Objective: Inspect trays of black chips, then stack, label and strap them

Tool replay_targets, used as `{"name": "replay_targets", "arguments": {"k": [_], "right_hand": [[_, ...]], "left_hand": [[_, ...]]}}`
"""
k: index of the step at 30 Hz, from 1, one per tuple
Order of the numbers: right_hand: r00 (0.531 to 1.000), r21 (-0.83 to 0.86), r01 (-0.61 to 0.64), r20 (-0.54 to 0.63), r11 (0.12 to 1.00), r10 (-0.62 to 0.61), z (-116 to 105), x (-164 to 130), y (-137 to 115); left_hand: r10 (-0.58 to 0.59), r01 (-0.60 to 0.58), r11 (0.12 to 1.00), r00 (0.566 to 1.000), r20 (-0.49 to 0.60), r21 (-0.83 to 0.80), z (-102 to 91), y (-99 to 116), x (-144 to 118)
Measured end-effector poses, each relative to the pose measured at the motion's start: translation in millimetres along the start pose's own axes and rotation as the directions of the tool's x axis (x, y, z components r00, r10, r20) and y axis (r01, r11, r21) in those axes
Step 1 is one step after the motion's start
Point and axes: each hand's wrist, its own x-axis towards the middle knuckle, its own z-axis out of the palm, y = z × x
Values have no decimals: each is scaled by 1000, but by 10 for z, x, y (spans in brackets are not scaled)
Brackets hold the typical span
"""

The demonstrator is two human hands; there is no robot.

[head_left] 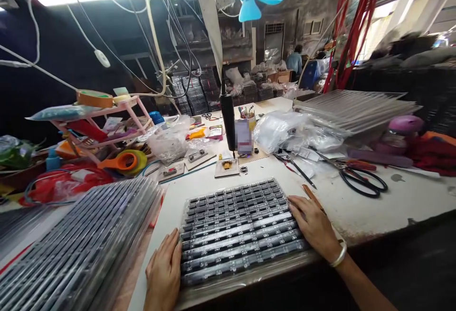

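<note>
The left hand [164, 273] lies flat and released against the left edge of the thin plastic tray [238, 230], near on the surface [359, 206]. The right hand [313, 228] presses its right edge, grasping nothing. The tray probably flexes, so both sides are best supported.

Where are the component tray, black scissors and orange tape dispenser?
component tray [237, 228], head view, middle of its top.
black scissors [366, 182], head view, on a handle loop.
orange tape dispenser [119, 162], head view, on its orange body.
</note>
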Motion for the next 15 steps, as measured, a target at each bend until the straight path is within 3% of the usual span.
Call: {"name": "replay_targets", "arguments": {"k": [7, 15], "right_hand": [[999, 71, -20, -31, 997, 22, -7, -14, -10], [999, 94, -24, -34, 995, 27, -24, -17, -29]], "left_hand": [[-1, 1, 991, 1000, 0, -130, -40, -84, -24], [-6, 8, 995, 1000, 27, -103, -49, -64, -34]]}}
